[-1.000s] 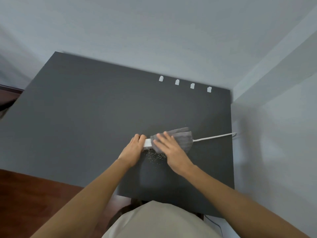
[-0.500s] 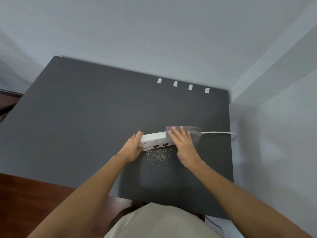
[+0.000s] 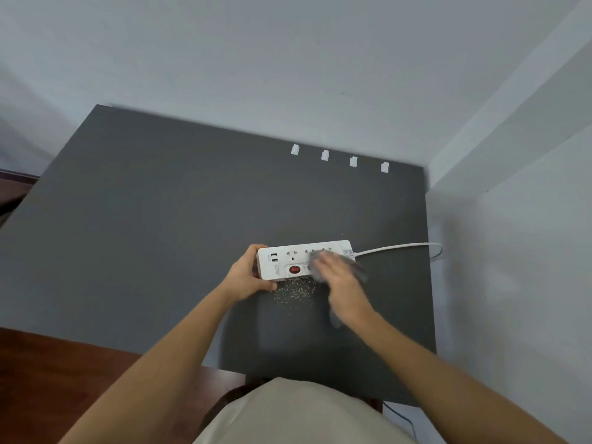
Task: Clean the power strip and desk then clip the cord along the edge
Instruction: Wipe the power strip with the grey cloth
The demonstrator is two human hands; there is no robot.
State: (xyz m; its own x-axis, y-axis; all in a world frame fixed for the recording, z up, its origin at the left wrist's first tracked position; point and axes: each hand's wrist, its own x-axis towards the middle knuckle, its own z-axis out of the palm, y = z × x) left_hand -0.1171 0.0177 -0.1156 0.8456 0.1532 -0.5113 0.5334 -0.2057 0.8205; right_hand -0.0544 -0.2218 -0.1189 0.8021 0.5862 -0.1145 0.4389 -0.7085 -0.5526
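A white power strip (image 3: 290, 259) with a red switch lies tilted up toward me on the dark grey desk (image 3: 160, 235). My left hand (image 3: 246, 275) grips its left end. My right hand (image 3: 341, 278), blurred with motion, presses a grey cloth (image 3: 357, 267) against the strip's right half and hides that part. Fine brownish crumbs (image 3: 293, 293) lie scattered on the desk just below the strip. The white cord (image 3: 397, 248) runs from the strip's right end off the desk's right edge. Several white cord clips (image 3: 325, 155) sit in a row near the far edge.
Pale walls stand behind the desk and along its right side (image 3: 512, 251), with a narrow gap where the cord drops. A dark wooden floor (image 3: 48, 363) shows at the lower left. A thin dark cable (image 3: 403, 418) lies on the floor at the lower right.
The cloth slid right along the strip, then came down toward its front edge. The strip now tilts up toward me, showing its sockets and red switch. More crumbs lie below it.
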